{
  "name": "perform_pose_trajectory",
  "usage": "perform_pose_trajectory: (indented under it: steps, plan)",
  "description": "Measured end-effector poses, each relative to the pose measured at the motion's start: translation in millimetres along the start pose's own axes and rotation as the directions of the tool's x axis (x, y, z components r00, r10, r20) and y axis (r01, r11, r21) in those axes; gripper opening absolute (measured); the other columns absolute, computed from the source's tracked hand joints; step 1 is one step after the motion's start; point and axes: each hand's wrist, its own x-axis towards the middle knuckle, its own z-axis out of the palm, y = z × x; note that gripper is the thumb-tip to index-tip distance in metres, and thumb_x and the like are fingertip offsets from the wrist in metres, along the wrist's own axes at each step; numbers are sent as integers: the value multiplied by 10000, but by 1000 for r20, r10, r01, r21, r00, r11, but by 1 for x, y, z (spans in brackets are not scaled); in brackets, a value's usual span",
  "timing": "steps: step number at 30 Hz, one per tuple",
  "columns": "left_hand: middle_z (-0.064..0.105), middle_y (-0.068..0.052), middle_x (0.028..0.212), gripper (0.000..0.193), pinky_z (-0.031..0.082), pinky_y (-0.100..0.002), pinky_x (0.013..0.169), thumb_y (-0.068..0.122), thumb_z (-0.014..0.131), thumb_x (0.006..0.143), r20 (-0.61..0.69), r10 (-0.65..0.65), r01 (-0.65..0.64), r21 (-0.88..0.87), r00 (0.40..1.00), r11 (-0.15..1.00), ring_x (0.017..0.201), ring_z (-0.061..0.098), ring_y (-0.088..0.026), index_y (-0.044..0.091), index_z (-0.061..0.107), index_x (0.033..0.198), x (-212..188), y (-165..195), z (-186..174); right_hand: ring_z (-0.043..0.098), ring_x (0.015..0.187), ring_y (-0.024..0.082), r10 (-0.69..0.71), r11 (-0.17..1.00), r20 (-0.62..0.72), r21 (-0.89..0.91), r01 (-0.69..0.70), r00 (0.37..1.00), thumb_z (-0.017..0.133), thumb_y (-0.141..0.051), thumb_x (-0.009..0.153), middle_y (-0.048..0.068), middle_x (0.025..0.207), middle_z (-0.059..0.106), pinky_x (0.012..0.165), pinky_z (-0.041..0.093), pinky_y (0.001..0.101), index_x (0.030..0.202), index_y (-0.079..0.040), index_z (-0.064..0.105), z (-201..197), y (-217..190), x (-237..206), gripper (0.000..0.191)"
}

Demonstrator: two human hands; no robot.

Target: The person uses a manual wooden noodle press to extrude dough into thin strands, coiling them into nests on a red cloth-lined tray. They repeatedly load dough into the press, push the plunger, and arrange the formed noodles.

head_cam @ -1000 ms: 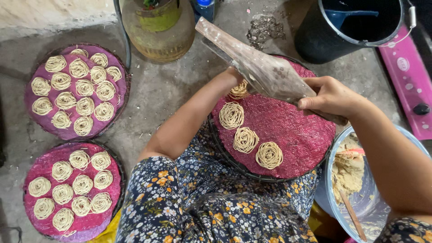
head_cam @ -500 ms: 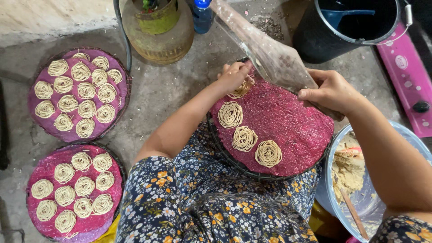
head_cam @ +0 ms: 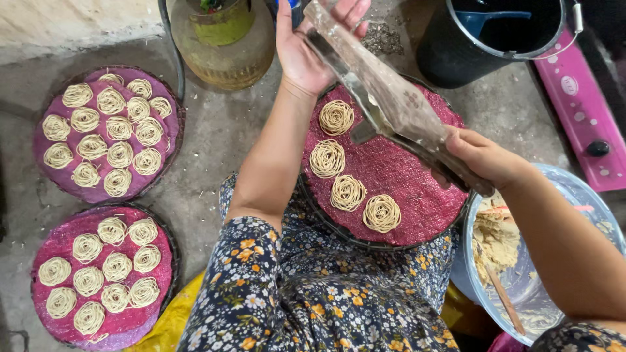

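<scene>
left hand: my left hand (head_cam: 306, 49) is up at 12 o'clock, fingers wrapped around the far end of the noodle press (head_cam: 385, 104), palm facing me, so it steadies that end.
right hand: my right hand (head_cam: 486, 160) is at about 3 o'clock, fingers closed on the near handle end; both hands hold the press slanted across the tray, probably so the strands drop onto it.
noodle press: long, metal, smeared with dough, hanging just above the round red tray (head_cam: 417, 202) on my lap.
noodle nests (head_cam: 345, 192): four coils in a curved row along the tray's left side, leaving the right free.
full trays: two purple trays (head_cam: 107, 137) on the floor at 9 o'clock, both packed with coils, parked aside.
dough bowl (head_cam: 554, 261): at 4 o'clock by my right arm, handy for refilling; a stick lies in it, I think.
</scene>
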Motion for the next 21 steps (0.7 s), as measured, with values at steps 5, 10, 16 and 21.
perform_pose_trajectory:
  steps: [5, 10, 16, 21]
  plan:
    - [391, -31, 703, 716, 462, -450, 833, 704, 322, 1000, -1, 42, -42, 29, 999, 999, 715, 453, -241, 105, 558, 1314, -9, -30, -15, 629, 636, 174, 221, 974, -38, -47, -223, 974, 355, -479, 1094, 105, 751, 669, 580, 527, 330, 1020, 39, 665, -1, 19, -5, 608]
    - [394, -12, 606, 754, 468, -437, 744, 733, 344, 959, -108, 88, -81, 71, 990, 994, 601, 434, -215, 151, 584, 1375, -13, -39, -35, 619, 589, 163, 226, 952, -240, -151, -266, 944, 467, -418, 1040, 90, 752, 657, 565, 534, 338, 1008, -29, 659, 10, 33, 12, 435]
    - [374, 8, 561, 749, 448, -412, 722, 724, 352, 976, -159, 53, -43, 62, 986, 997, 563, 409, -189, 147, 590, 1390, -22, -50, -39, 613, 565, 185, 303, 900, -307, -219, -376, 902, 514, -417, 1016, 107, 700, 680, 533, 512, 347, 1077, -27, 714, 11, 22, -4, 443]
    - [369, 5, 578, 722, 415, -397, 704, 733, 346, 997, -77, 139, -137, 37, 987, 990, 565, 399, -180, 134, 602, 1309, -16, -48, -10, 596, 635, 126, 142, 911, -425, -297, -286, 894, 615, -391, 982, 49, 756, 665, 574, 512, 315, 1216, -29, 731, 12, -3, -25, 446]
